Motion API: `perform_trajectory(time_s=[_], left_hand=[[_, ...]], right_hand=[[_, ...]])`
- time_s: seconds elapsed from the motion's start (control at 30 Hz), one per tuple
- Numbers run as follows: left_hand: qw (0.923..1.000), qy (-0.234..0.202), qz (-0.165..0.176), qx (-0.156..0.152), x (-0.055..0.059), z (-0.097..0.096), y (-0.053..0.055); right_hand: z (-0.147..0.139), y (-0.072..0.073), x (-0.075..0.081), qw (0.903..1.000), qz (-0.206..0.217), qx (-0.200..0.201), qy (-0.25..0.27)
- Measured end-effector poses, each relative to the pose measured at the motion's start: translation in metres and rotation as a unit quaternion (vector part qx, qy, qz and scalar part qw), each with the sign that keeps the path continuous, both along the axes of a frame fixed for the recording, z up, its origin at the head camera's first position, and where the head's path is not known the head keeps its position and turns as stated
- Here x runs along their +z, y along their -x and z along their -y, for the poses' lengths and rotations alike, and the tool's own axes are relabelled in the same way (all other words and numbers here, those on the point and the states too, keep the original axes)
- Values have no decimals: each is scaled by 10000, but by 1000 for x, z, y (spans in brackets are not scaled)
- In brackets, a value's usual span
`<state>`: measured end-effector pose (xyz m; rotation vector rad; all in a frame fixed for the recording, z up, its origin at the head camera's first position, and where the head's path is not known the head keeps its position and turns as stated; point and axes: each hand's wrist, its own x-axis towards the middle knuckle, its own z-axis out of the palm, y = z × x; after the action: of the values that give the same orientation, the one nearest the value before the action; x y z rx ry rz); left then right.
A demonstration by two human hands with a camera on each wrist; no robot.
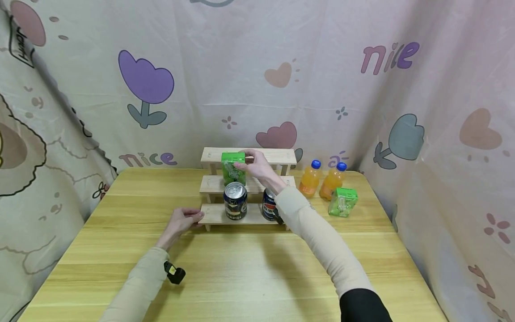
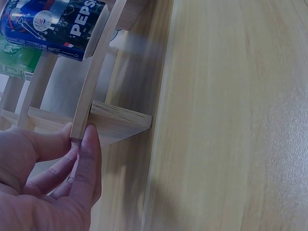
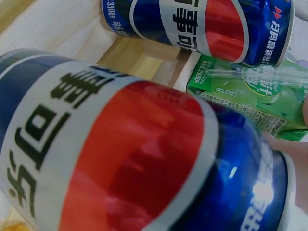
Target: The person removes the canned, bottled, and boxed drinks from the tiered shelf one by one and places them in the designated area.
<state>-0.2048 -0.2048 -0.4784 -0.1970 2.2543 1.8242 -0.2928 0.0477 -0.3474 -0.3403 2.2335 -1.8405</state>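
Observation:
A three-step wooden rack (image 1: 213, 215) stands on the table. My left hand (image 1: 183, 222) pinches the left end of its lowest step between thumb and fingers, seen closely in the left wrist view. With my right hand (image 1: 262, 169) I grip a green juice box (image 1: 233, 171) at its right side, upright at the middle step. A Pepsi can (image 1: 235, 203) stands on the lowest step in front of the box. Another Pepsi can (image 1: 268, 205), partly hidden by my right sleeve, is on the same step and fills much of the right wrist view.
Right of the rack, two orange juice bottles (image 1: 310, 180) with blue caps and a second green juice box (image 1: 343, 202) stand on the wooden table (image 1: 241, 273). A patterned curtain (image 1: 225, 85) hangs behind and at both sides.

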Motion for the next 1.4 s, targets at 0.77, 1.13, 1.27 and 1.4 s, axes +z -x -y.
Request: perform_trajectory(time_s=[0.77,1.13,1.27,1.4], left_hand=[[10000,89,36,11,-2,1,1],[9999,63,107,78,-3,-1,3],[9999,23,78,77,-1,0,3],[9999,69,73,59,0,0,2]], right_hand=[[-24,-10,24,9990,-230,-77,389],[-83,-18,48,9978,-525,-317,261],[-108,-19,54,9974,-514,-480,122],[-135,-23,55,9972,-458,-596,-8]])
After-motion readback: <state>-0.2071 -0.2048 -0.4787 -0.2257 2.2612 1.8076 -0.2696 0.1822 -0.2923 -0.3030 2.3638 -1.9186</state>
